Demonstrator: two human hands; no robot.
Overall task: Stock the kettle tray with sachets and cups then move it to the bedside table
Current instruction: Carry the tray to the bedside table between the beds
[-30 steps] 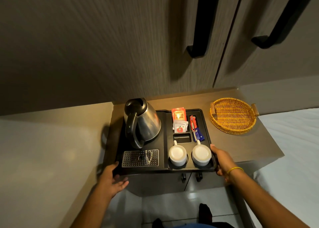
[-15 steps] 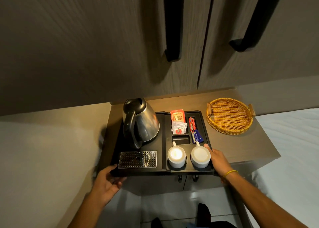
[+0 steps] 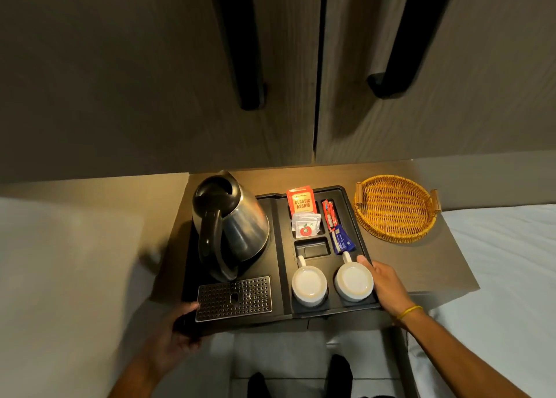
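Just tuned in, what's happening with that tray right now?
A person holds the black tray at both near corners, left hand by the drip grille, right hand beside the cups. It sits on the bedside table, stocked with kettle, sachets and two upside-down cups.

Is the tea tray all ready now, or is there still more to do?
Nearly there. The tray already holds the kettle, two upside-down cups, and sachets in their slots. It sits on the small table beside the bed. The left hand and right hand are on its two sides. What's left is letting go.
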